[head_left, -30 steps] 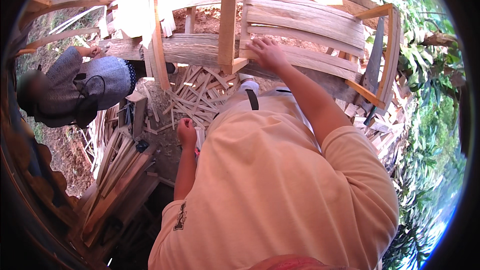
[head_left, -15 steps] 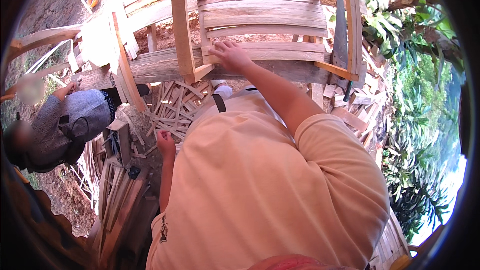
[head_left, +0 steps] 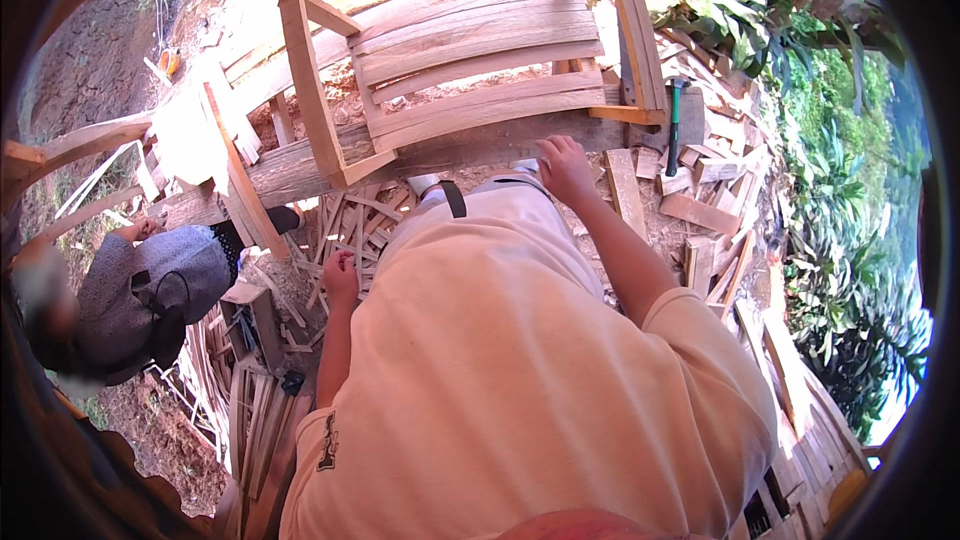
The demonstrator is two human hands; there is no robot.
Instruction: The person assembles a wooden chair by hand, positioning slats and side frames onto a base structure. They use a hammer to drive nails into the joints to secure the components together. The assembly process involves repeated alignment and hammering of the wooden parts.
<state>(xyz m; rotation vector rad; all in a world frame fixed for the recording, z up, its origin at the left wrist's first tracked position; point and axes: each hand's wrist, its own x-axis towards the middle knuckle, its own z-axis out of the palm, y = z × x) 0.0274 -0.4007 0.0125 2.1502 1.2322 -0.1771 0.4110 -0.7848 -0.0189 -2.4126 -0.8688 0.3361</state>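
A wooden frame (head_left: 312, 90) with upright posts and pale slats (head_left: 490, 105) lies on a thick beam (head_left: 470, 155) before me. My right hand (head_left: 566, 168) is just off the beam's near edge, below the slats, fingers loosely bent and holding nothing that I can see. Low at my left side, my left hand (head_left: 341, 277) has its fingers curled together; whatever they may hold is too small to make out. A hammer (head_left: 674, 130) with a green and black handle rests at the beam's right end. The handsaw's blade (head_left: 626, 70) is mostly hidden behind the right post.
At the left a person in a grey patterned top (head_left: 170, 275) sits or crouches near a slanted plank (head_left: 240, 175). Wood offcuts (head_left: 705, 210) litter the ground at the right, thin strips (head_left: 345, 215) near my feet. Leafy plants (head_left: 840, 250) grow beyond.
My right hand has left the slats and come down and right to the beam's near edge. The view has shifted, and the frame sits further left and tilted. The whole hammer now shows.
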